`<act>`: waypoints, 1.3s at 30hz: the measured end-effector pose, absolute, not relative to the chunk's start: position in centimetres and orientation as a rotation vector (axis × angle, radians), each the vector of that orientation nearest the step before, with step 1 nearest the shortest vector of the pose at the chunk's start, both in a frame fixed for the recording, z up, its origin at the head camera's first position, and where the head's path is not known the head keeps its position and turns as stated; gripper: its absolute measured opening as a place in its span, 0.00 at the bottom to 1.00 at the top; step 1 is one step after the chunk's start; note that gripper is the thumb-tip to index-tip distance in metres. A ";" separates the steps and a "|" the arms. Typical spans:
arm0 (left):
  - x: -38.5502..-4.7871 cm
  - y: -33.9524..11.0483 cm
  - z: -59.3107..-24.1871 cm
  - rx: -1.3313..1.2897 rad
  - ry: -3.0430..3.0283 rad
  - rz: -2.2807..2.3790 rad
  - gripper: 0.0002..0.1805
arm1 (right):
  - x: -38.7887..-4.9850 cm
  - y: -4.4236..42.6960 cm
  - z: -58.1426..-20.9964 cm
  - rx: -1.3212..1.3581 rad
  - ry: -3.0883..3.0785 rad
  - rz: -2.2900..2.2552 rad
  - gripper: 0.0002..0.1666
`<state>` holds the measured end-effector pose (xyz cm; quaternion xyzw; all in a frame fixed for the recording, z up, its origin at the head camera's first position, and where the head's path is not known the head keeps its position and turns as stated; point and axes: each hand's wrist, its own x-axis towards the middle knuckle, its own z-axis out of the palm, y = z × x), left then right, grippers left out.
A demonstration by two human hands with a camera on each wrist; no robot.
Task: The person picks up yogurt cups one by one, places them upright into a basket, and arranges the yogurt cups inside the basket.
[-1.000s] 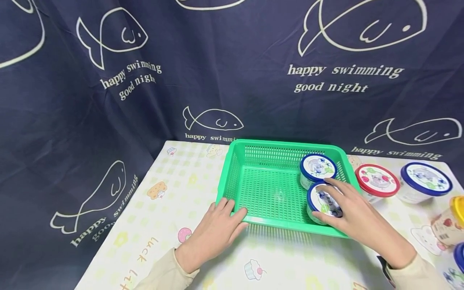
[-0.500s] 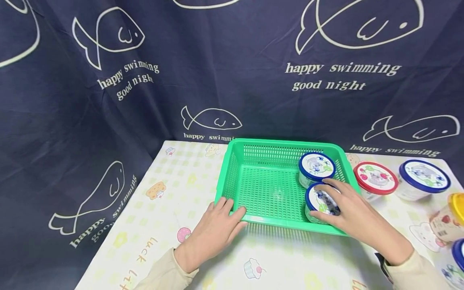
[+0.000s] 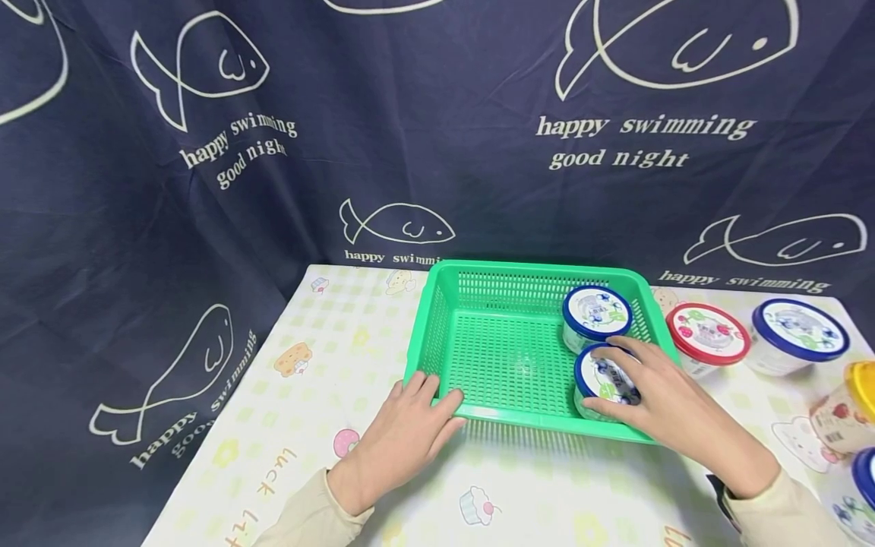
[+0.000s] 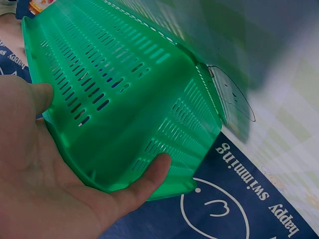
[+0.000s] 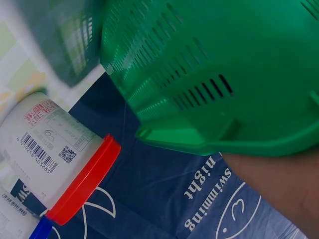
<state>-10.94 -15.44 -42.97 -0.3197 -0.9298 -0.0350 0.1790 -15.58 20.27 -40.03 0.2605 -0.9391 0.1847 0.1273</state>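
Observation:
A green plastic basket (image 3: 506, 357) with slotted walls stands on the table. My left hand (image 3: 403, 433) grips its front left corner, fingers over the rim; the left wrist view shows the thumb (image 4: 42, 97) against the outside of the wall. Inside the basket's right end, my right hand (image 3: 656, 395) holds a white tub with a blue lid (image 3: 598, 380) from above, thumb and fingers round the lid. A second blue-lidded tub (image 3: 597, 313) stands right behind it. In the right wrist view the basket wall hides the fingers and the held tub.
Right of the basket stand a red-lidded tub (image 3: 707, 334) and a blue-lidded tub (image 3: 800, 330). A yellow-lidded tub (image 3: 837, 425) and another blue-lidded one (image 3: 857, 494) are at the right edge. A dark blue curtain (image 3: 383, 137) hangs behind the patterned tablecloth (image 3: 328, 365).
Both hands keep their hold on the basket and the tub. The whole head view has shifted very slightly; nothing on the table has visibly moved.

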 end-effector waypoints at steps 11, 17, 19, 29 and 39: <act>-10.9 -15.4 -42.8 -0.902 -2.640 -0.094 0.13 | -15.5 20.3 -39.9 0.761 -2.729 0.536 0.40; -10.8 -15.4 -42.7 -0.896 -2.667 -0.107 0.12 | -15.5 20.3 -39.9 0.754 -2.738 0.523 0.41; -10.8 -15.4 -42.7 -0.898 -2.674 -0.115 0.12 | -15.5 20.3 -39.9 0.755 -2.740 0.520 0.41; -10.9 -15.4 -43.0 -0.908 -2.644 -0.120 0.11 | -15.3 20.5 -39.9 0.773 -2.695 0.534 0.38; -10.9 -15.5 -43.0 -0.922 -2.621 -0.129 0.12 | -15.2 21.0 -39.0 0.733 -2.708 0.572 0.37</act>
